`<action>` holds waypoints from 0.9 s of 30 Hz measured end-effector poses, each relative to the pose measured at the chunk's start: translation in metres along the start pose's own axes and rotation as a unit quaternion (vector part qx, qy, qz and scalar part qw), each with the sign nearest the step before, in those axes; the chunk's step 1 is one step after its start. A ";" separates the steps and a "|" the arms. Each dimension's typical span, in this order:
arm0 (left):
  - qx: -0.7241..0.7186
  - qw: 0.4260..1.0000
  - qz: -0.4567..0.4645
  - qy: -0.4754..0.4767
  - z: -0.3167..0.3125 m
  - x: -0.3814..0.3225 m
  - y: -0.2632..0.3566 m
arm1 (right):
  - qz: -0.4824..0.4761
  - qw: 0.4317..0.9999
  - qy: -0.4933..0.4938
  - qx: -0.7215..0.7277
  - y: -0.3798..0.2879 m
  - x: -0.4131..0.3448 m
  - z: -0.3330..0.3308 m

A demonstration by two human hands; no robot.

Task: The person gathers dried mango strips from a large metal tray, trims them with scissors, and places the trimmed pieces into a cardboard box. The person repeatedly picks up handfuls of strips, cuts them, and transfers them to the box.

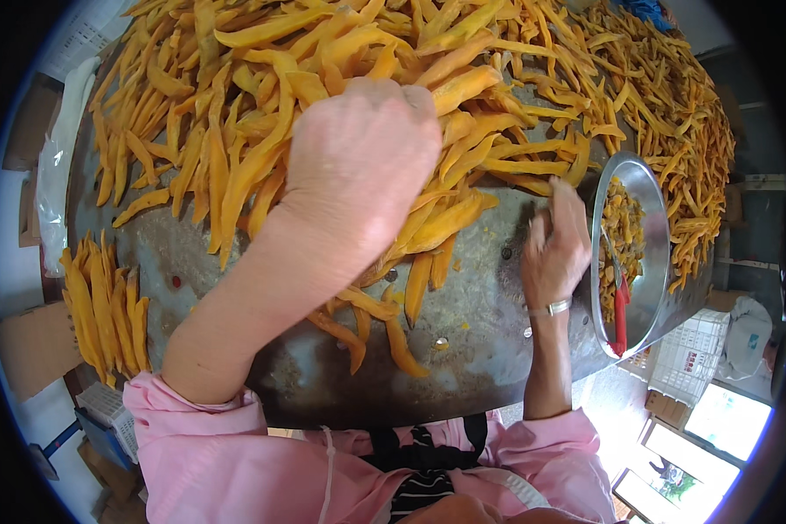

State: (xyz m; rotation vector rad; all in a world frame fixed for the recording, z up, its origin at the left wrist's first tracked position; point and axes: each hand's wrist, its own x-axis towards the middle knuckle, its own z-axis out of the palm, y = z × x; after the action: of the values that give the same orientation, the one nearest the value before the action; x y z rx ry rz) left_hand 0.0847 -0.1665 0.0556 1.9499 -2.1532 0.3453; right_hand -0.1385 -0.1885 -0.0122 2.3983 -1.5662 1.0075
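A large heap of yellow-orange dried strips, like dried sweet potato (pixel 255 92), covers the far part of a worn metal table (pixel 485 354). Over its near middle is my left hand (pixel 367 150), its knuckles up and its fingertips hidden, so its grip does not show. My right hand (pixel 557 236), a bracelet at the wrist, is by the right end of some strips, its fingers bent and blurred; whether it touches one is unclear. Just right of it stands a steel bowl (pixel 663 262) with small dark-yellow pieces (pixel 619 216) and red-handled scissors or snips (pixel 619 321).
A row of strips (pixel 105 308) lies at the table's left edge. Beyond the bowl spreads another heap of thinner, darker strips (pixel 668 118). Clear plastic sheeting (pixel 59 170) hangs at the left rim. White crates (pixel 688 354) stand beyond the table at lower right.
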 end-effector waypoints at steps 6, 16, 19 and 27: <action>-0.533 0.817 -0.220 -0.001 -0.014 -0.018 -0.036 | -0.087 0.993 -0.006 -0.076 0.013 0.029 0.028; -0.728 0.634 -0.260 0.027 -0.027 -0.078 -0.013 | 0.266 0.902 -0.217 0.262 -0.019 0.021 -0.061; -0.788 0.572 -0.224 -0.041 -0.028 -0.103 0.001 | 0.382 0.784 -0.243 0.425 -0.026 0.013 -0.076; -0.824 0.511 -0.217 -0.115 -0.006 -0.127 0.055 | 0.445 0.567 -0.236 0.652 -0.061 -0.013 -0.053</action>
State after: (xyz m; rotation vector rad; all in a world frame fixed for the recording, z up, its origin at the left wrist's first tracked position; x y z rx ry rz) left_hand 0.0428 -0.0398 0.0203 1.0006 -0.8052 -1.5253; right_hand -0.1151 -0.1278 0.0375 2.4363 -3.2378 2.6592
